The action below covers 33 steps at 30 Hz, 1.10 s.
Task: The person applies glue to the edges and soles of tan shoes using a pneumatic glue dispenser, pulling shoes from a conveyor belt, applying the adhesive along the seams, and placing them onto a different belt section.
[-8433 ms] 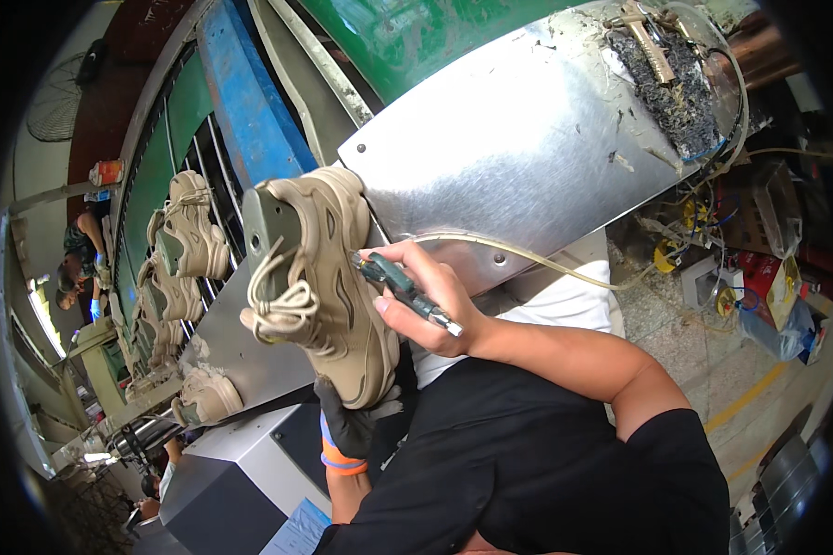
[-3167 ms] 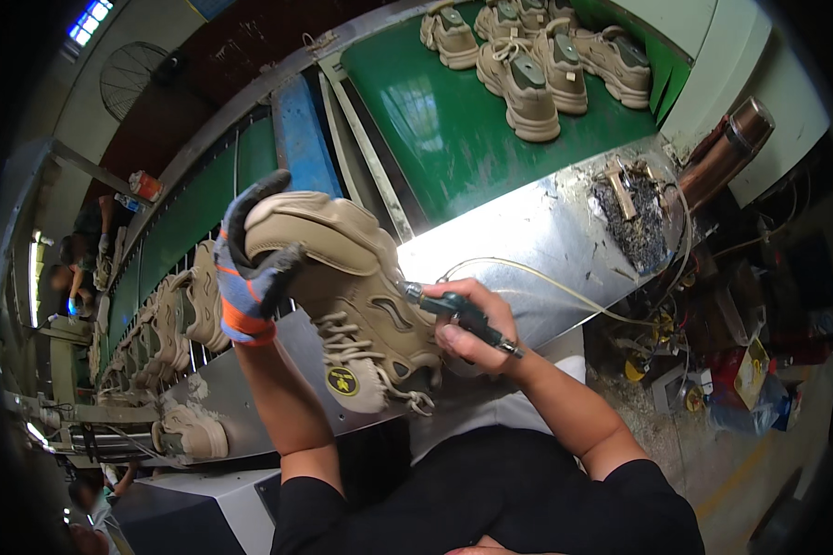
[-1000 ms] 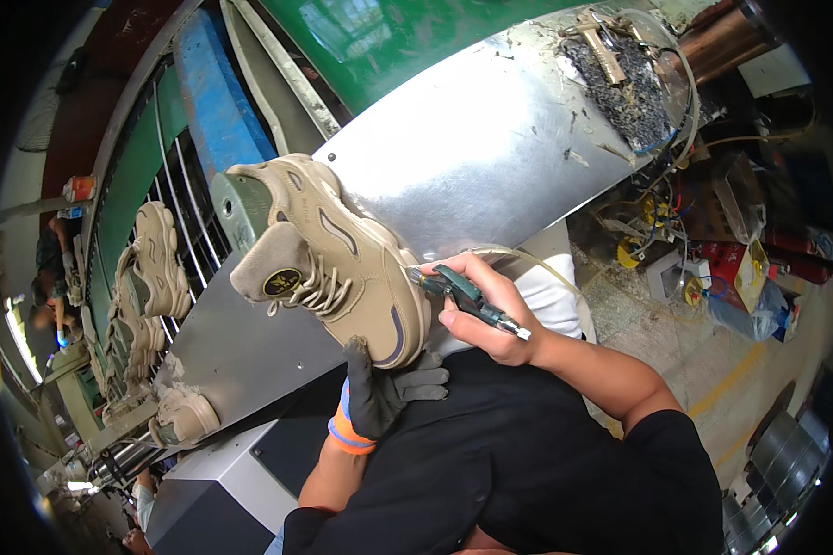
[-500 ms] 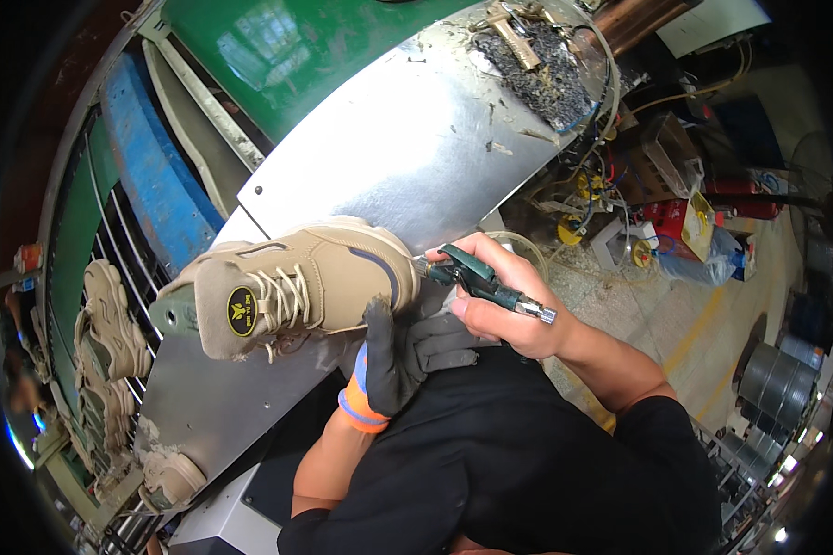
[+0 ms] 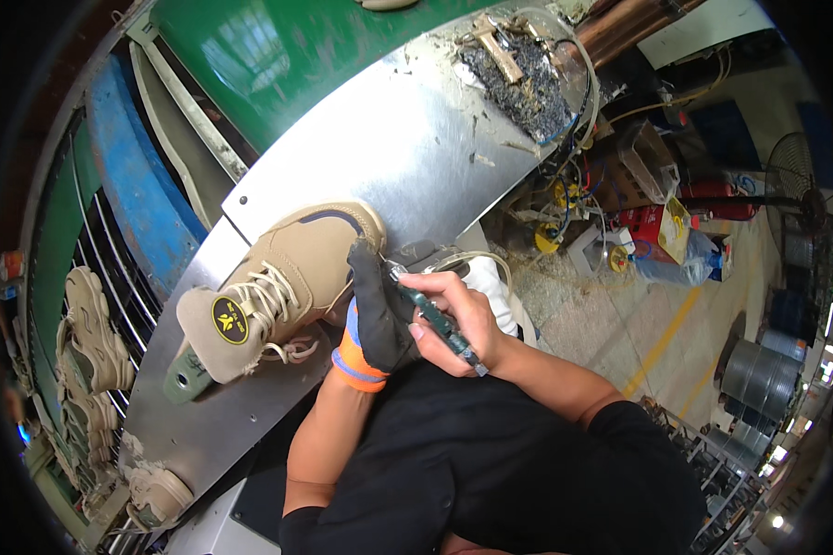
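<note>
A tan lace-up shoe (image 5: 305, 254) with a round black-and-yellow tongue patch lies tilted over the metal table. The end of a green shoe last (image 5: 187, 377) with a hole in it sticks out by its tongue. My left hand (image 5: 377, 310), in a dark grey glove with an orange and blue cuff, closes against the near side of the shoe, toward its far right end. Bare, my right hand (image 5: 458, 324) grips a slim dark green hand tool (image 5: 440, 319) with a metal tip and a metal rear fitting. That tip is beside the glove, near the sole's edge.
A dark, crusted pad (image 5: 523, 97) with a brass-coloured piece on it sits at the table's far end (image 5: 370, 129). More tan shoes (image 5: 97, 324) stand on a rack at left. Cables, boxes and a clear plastic bottle (image 5: 666, 268) lie on the floor at right.
The shoe has turned, its right end swinging away from me. My right hand has brought the tool left, closer to the glove. My left glove now stands more upright along the shoe.
</note>
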Motion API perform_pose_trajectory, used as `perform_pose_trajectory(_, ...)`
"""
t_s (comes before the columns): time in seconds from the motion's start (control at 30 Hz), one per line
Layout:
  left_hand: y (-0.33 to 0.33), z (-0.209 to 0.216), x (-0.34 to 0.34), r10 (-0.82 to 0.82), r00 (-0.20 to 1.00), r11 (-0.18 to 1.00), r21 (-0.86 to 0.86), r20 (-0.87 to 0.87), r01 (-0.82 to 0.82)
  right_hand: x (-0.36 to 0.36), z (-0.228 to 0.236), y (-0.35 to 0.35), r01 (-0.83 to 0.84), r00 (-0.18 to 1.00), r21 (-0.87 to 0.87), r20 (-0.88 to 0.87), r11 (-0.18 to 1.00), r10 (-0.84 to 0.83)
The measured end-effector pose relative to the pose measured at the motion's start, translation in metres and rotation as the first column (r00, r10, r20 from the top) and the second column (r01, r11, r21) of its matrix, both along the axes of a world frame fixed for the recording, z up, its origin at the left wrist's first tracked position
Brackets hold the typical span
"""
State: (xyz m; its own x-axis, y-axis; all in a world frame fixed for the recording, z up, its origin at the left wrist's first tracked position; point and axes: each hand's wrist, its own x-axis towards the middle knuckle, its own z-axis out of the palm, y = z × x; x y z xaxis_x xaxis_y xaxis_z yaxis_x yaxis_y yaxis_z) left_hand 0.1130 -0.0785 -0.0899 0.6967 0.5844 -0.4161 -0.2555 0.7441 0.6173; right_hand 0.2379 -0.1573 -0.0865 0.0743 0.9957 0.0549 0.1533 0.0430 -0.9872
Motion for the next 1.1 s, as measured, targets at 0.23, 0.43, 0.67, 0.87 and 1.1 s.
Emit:
perform_pose_trajectory(0.23, 0.019, 0.067, -0.128, 0.014, 0.926, 0.454, 0.828, -0.377, 0.33, 0.065, 0.003, 0.034, 0.003, 0.781, -0.104, -0.621, 0.995, -0.067)
perform_pose_trajectory(0.43, 0.035, 0.087, -0.199, 0.756, 0.424, 0.313, 0.844, -0.499, 0.435, 0.124, -0.011, 0.096, 0.489, 0.74, 0.065, -0.56, 0.87, -0.373)
perform_pose_trajectory(0.67, -0.058, 0.057, -0.169, 0.635, 0.442, 0.18, 0.678, -0.634, 0.713, 0.134, -0.027, 0.113, 0.561, 0.727, 0.07, -0.518, 0.825, -0.451)
perform_pose_trajectory(0.87, 0.017, 0.043, -0.052, 0.787, 0.506, 0.353, 0.93, -0.353, 0.101, 0.14, -0.031, 0.114, 0.524, 0.736, 0.106, -0.555, 0.845, -0.387)
perform_pose_trajectory(1.1, 0.246, 0.049, 0.09, 0.722, 0.675, 0.234, 0.972, -0.152, -0.032, 0.146, -0.029, 0.112, 0.5, 0.761, 0.081, -0.516, 0.862, -0.393)
